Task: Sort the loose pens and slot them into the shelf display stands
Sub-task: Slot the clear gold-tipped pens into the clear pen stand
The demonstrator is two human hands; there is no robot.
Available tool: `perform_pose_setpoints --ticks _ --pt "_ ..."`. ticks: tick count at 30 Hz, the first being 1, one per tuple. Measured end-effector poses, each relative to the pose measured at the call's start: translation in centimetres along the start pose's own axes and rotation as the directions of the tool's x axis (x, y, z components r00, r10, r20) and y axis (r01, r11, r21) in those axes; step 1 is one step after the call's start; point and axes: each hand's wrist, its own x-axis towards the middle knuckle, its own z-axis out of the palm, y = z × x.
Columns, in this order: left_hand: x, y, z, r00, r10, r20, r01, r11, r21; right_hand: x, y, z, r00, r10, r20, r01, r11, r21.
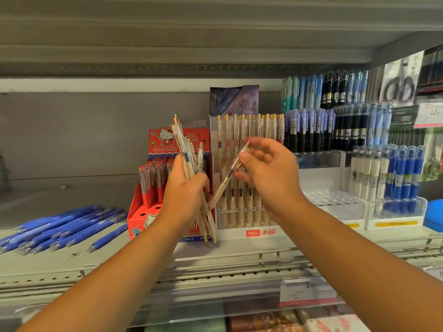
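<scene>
My left hand [185,188] grips a bundle of clear gold-tipped pens [184,144], held upright in front of the red cartoon-cat pen box [141,212]. My right hand [268,173] pinches a single clear pen [227,178] by its upper end; the pen slants down-left, its tip near the bundle. Behind both hands stands the clear tiered display stand [249,232] with a red logo, holding rows of matching clear gold-clip pens [251,128].
Loose blue pens [62,226] lie flat on the shelf at the left. To the right are stands of dark and light-blue pens [335,125], then white and blue pens [388,173] in clear holders. A price tag [309,293] hangs on the shelf rail.
</scene>
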Motion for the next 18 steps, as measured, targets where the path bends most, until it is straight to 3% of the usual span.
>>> perform_pose_setpoints --ticks 6,13,18 --pt "-0.1 0.1 0.2 0.999 -0.044 0.027 0.045 0.997 -0.070 1.4 -0.1 -1.0 0.987 -0.151 -0.052 0.143 0.980 -0.142" --pt "-0.3 0.3 0.3 0.997 -0.041 0.059 0.045 0.996 -0.071 1.3 1.3 -0.7 0.973 -0.224 0.059 0.231 0.932 -0.280" --pt "-0.2 0.1 0.3 0.997 -0.039 0.063 0.041 0.998 -0.043 1.3 2.1 0.1 0.965 -0.188 0.182 0.244 0.896 -0.371"
